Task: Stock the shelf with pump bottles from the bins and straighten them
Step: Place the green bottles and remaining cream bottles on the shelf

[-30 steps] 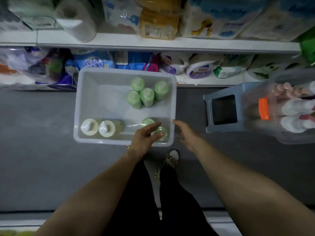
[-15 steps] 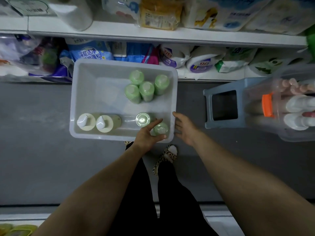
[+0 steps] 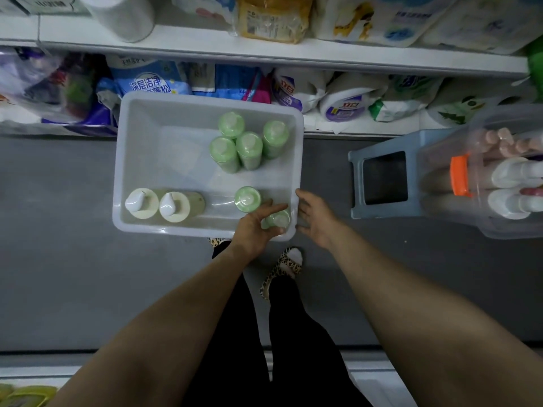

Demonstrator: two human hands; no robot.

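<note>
Left hand (image 3: 255, 227) grips a green pump bottle (image 3: 277, 219) at mid-frame to lift it from the white bin (image 3: 141, 118); right hand (image 3: 316, 218), fingers relaxed, steadies the rim.

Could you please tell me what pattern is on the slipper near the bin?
Leopard print, tan with dark spots, on the slipper; the head view shows it.

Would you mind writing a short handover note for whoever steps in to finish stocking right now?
Left hand: gripping a green bottle in the white bin's near right corner.
Right hand: open, holding nothing, at the bin's right rim.
In the bin: five more green bottles, two cream pump bottles.
Clear bin on the blue stool holds more bottles.
Done: no shelved pump bottles visible.
Left: lift this bottle, shelve the rest, straighten.
</note>
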